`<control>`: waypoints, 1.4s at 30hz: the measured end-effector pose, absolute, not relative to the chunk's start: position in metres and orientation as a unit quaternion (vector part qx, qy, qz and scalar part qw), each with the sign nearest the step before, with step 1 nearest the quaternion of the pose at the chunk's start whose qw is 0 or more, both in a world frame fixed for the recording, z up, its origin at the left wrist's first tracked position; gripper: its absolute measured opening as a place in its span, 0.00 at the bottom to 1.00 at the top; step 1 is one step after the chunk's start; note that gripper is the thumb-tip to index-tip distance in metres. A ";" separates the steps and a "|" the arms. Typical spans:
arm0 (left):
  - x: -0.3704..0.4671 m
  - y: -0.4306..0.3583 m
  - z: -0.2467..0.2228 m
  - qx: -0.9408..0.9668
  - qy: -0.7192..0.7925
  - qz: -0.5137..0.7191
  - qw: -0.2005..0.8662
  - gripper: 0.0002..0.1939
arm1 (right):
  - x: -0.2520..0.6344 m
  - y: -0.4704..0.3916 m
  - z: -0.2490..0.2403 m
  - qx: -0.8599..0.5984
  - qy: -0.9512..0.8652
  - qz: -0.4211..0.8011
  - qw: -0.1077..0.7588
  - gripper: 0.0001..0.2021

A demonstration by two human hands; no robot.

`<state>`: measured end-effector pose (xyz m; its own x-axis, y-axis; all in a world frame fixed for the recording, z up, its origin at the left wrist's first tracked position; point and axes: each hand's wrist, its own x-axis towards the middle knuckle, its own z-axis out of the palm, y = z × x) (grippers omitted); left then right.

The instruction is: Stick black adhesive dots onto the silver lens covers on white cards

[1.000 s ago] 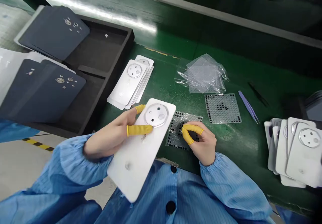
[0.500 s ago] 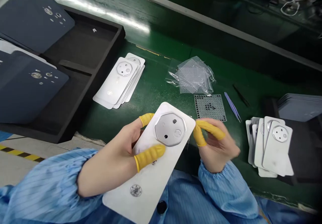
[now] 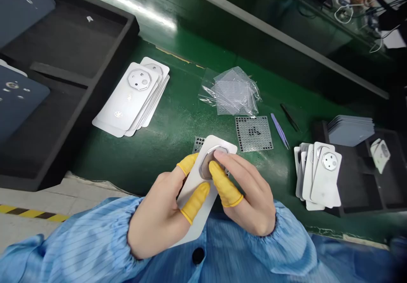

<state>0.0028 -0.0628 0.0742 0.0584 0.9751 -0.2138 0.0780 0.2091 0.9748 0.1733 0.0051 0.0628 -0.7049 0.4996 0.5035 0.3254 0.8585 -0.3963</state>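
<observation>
A white phone back cover (image 3: 204,210) with a metal-rimmed octagonal camera plate is tilted in front of my body. My left hand (image 3: 162,215) grips it along its left side, the thumb across its face, yellow finger cots on thumb and forefinger. My right hand (image 3: 249,189) is closed at the cover's upper right, its yellow-capped thumb and a bare fingertip on the camera plate. These fingers hide much of the plate. Just behind the cover lies a partly covered sheet of black dots (image 3: 199,142). Another clear sheet with black dots (image 3: 254,133) lies beyond my right hand.
White back covers are stacked at left (image 3: 127,98) and right (image 3: 324,181). Plastic bags (image 3: 237,90), purple tweezers (image 3: 280,130) and dark tweezers (image 3: 290,117) lie on the green table (image 3: 178,117). A black tray (image 3: 104,68) borders the left; another black tray (image 3: 352,185) is at right.
My right hand has moved left from the cover's corner onto the camera plate. The cover has tilted and drawn closer to my body. The view has shifted to the right.
</observation>
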 end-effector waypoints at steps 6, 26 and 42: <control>0.004 -0.065 0.070 0.476 0.553 0.422 0.538 0.17 | 0.171 0.004 0.054 -0.202 -0.920 0.115 0.316 0.18; 0.009 -0.068 0.059 0.444 0.628 0.376 0.517 0.11 | 0.174 0.009 0.036 -0.214 -0.917 0.183 0.284 0.21; 0.010 -0.059 0.064 0.287 0.473 0.503 0.664 0.20 | 0.168 0.004 0.040 -0.381 -0.740 0.328 0.447 0.25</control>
